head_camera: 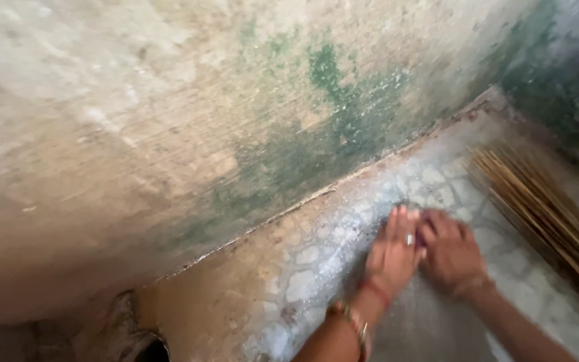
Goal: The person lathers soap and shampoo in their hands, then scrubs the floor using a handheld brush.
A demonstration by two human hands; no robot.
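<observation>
your left hand lies flat, fingers together, on the grey mottled stone floor, a ring on one finger and bangles at the wrist. your right hand presses down just beside it, touching. a bundle of thin brown sticks lies near, below the stained green-and-tan plaster wall.

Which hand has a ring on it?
The left hand, lying flat on the stone floor, has a ring on one finger. The right hand beside it shows none.
</observation>
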